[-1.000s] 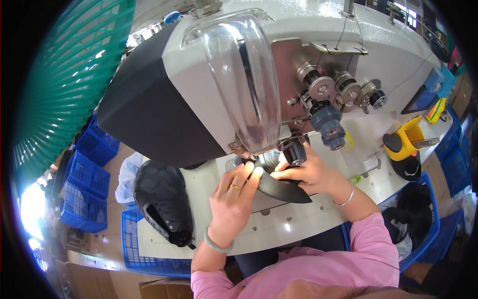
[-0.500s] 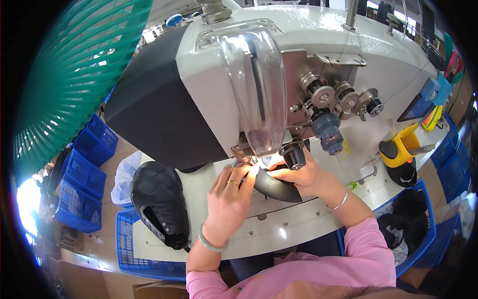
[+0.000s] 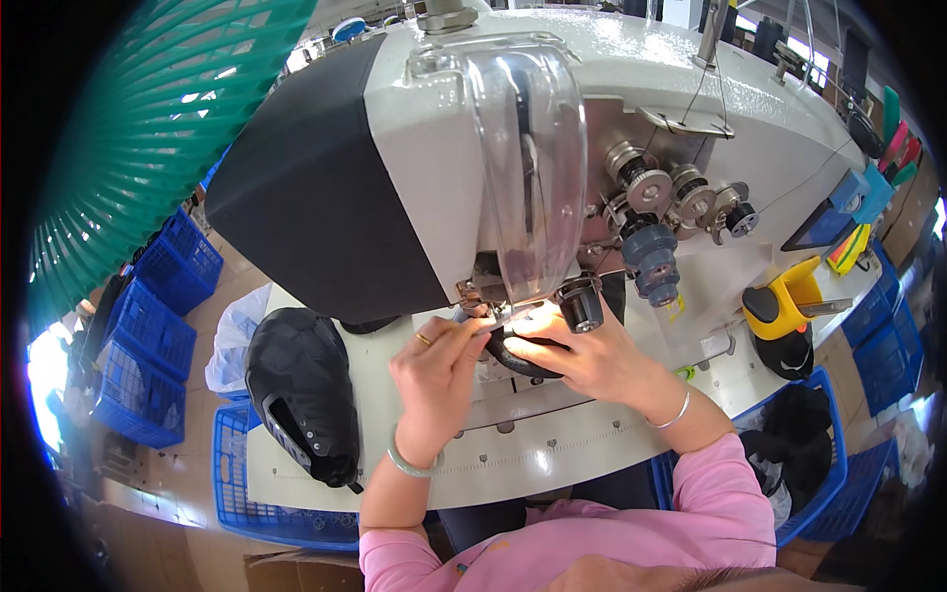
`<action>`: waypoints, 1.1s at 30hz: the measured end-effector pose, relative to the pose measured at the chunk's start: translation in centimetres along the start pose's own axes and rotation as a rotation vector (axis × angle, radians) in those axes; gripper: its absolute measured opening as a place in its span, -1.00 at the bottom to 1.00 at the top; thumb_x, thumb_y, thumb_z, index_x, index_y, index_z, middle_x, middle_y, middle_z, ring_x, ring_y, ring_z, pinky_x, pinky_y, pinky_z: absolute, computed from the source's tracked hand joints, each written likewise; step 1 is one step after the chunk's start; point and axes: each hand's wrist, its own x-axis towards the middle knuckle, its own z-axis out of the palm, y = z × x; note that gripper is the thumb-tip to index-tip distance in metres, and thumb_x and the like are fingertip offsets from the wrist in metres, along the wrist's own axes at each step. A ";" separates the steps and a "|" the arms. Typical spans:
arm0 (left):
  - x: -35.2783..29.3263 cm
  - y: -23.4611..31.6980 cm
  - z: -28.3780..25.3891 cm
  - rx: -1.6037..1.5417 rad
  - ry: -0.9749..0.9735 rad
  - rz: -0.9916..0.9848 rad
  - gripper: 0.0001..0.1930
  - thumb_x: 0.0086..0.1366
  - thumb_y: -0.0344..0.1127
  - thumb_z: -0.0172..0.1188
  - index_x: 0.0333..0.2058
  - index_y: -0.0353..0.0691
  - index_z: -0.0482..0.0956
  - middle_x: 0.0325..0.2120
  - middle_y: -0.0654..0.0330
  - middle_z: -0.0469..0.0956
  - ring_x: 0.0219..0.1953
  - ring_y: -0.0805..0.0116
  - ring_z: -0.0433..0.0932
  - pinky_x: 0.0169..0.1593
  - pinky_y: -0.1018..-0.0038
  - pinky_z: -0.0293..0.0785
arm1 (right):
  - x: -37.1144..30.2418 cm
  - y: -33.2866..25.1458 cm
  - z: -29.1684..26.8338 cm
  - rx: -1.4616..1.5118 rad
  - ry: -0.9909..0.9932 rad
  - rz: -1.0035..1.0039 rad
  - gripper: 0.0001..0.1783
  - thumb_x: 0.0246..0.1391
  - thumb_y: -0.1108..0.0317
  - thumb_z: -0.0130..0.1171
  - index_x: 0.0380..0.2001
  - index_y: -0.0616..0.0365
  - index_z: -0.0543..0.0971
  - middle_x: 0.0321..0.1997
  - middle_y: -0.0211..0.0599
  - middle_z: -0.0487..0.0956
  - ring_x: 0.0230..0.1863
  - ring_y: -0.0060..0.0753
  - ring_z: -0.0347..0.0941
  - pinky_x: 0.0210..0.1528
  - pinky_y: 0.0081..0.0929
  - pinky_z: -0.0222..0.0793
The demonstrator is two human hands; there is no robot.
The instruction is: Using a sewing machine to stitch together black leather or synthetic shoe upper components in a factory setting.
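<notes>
My left hand [image 3: 434, 360] is closed in a pinch beside the needle area of the sewing machine [image 3: 552, 207]. A thin greyish edge shows at its fingertips, too small and glared to name. My right hand [image 3: 589, 350], thumb and fingers bent, grips a curved black fabric piece [image 3: 523, 364] under the machine head. Part of that piece is hidden by the fingers and the machine. Bright lamp light washes out the spot between the two hands, so the needle cannot be made out.
A stack of black caps [image 3: 301, 390] lies on the table [image 3: 523, 459] at left. A yellow holder [image 3: 784, 306] stands at right. Blue baskets [image 3: 232, 474] flank the table, one with black cloth inside. A green fan guard [image 3: 148, 148] fills the upper left.
The black piece has turned and slid further under the machine head, so less of it shows. My left hand has shifted from pressing on it to a pinch beside the needle area.
</notes>
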 end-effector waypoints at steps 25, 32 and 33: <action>0.2 1.1 -0.7 0.357 -0.124 0.366 -0.67 -0.10 -0.58 0.23 -0.25 -0.29 0.62 -0.29 0.20 0.51 -0.16 0.22 0.56 -0.22 0.40 0.57 | 0.0 -1.2 -0.2 0.040 -0.028 0.107 -0.53 -0.22 0.46 0.22 -0.11 0.19 0.55 -0.04 -0.29 0.46 0.00 -0.12 0.33 0.05 -0.01 0.18; 0.2 -0.1 -0.6 0.300 -0.052 0.421 -0.70 -0.09 -0.58 0.23 -0.29 -0.27 0.63 -0.31 0.21 0.55 -0.30 0.22 0.59 -0.29 0.40 0.56 | -0.5 -1.7 0.4 -0.019 -0.030 0.083 -0.53 -0.38 0.53 0.24 -0.21 0.20 0.61 -0.08 -0.25 0.50 -0.03 -0.13 0.42 -0.01 -0.08 0.31; 0.3 -0.4 -0.7 0.205 -0.052 0.314 -0.71 -0.11 -0.57 0.25 -0.30 -0.26 0.64 -0.33 0.22 0.56 -0.33 0.22 0.59 -0.32 0.41 0.54 | -0.5 -1.8 0.3 0.013 -0.030 0.100 -0.50 -0.39 0.54 0.24 -0.19 0.20 0.61 -0.07 -0.26 0.50 -0.03 -0.13 0.42 -0.02 -0.07 0.30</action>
